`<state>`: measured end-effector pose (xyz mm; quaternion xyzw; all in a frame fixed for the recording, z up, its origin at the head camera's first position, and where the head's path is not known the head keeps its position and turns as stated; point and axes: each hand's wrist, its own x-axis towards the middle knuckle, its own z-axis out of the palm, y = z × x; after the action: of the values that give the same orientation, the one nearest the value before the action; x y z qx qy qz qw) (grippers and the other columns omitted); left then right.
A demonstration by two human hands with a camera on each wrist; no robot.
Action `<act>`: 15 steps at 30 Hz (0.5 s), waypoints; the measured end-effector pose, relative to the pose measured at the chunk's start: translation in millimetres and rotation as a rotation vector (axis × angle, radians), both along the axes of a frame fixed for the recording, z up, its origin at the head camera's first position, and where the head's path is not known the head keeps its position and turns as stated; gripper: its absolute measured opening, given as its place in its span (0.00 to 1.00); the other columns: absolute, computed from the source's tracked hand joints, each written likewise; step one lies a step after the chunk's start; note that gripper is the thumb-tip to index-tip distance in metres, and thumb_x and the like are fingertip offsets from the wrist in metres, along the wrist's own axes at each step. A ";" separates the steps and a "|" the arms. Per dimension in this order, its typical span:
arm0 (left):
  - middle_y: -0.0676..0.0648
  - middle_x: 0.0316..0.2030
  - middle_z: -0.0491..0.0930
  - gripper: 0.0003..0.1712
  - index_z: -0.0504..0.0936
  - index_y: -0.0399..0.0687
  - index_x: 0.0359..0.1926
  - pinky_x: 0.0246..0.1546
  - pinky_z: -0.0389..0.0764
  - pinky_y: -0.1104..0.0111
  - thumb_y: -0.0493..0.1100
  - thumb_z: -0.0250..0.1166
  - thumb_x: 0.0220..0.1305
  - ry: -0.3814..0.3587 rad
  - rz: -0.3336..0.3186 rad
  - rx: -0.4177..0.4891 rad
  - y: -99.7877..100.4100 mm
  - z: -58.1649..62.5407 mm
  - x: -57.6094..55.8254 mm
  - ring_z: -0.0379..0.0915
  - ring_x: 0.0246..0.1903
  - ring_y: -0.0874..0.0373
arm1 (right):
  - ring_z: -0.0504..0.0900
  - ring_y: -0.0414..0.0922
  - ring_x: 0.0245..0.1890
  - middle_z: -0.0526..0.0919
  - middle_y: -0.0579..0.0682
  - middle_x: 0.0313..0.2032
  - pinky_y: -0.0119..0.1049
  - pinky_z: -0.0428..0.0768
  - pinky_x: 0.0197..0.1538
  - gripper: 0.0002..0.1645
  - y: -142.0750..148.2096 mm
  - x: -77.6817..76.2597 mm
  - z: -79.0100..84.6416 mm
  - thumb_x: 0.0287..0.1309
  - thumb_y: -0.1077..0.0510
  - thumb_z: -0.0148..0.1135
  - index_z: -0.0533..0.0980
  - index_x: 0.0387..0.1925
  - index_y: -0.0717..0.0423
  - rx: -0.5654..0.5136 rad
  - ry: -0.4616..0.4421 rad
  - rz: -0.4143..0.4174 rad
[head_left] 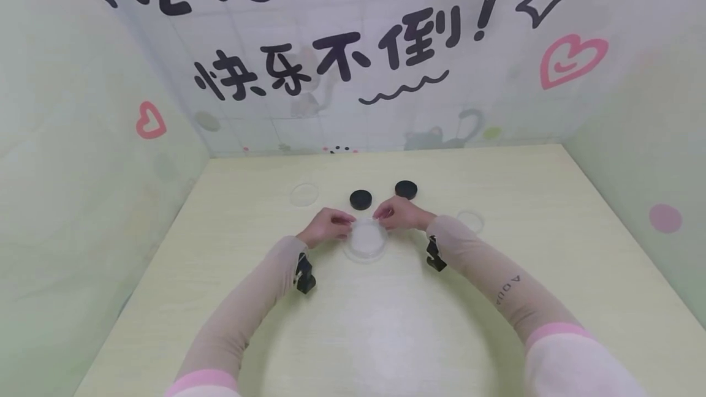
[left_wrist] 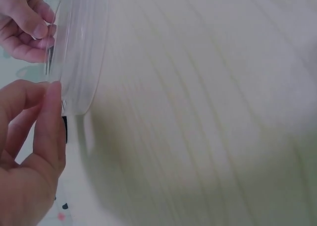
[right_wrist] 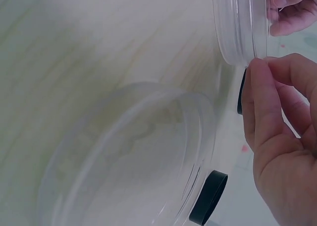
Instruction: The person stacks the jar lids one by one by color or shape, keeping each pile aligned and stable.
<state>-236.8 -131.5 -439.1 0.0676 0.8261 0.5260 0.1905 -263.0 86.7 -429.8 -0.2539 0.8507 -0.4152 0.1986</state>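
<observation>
Over the middle of the table, a clear round plastic dish point(head_left: 368, 239) sits between the two hands; several rims show at its side. Fingertips of the left hand point(head_left: 329, 226) pinch a thin clear round lid point(left_wrist: 52, 57) at the dish's top edge. From the opposite side, the right hand point(head_left: 401, 213) pinches the same lid between thumb and fingers. In the wrist views the lid's edge lies close against the dish's rim; whether they touch is hard to tell.
Behind the hands lie two black round discs point(head_left: 361, 200) point(head_left: 406, 189). One clear round piece point(head_left: 292, 198) rests at back left, and another clear dish point(right_wrist: 74, 151) lies to the right, near the right forearm. Printed cloth walls point(head_left: 353, 121) border the table's back and sides.
</observation>
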 end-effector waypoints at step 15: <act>0.42 0.33 0.77 0.16 0.77 0.33 0.44 0.32 0.78 0.69 0.28 0.61 0.51 0.006 -0.007 -0.037 0.8 -4.7 -1.2 0.75 0.30 0.58 | 0.77 0.41 0.30 0.81 0.54 0.31 0.30 0.78 0.33 0.13 -1.1 1.9 -2.0 0.48 0.69 0.56 0.77 0.38 0.67 0.030 0.033 -0.006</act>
<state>-238.0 -130.7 -443.8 0.0684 0.8359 0.5100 0.1911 -261.2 85.5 -431.8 -0.2550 0.8607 -0.3990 0.1870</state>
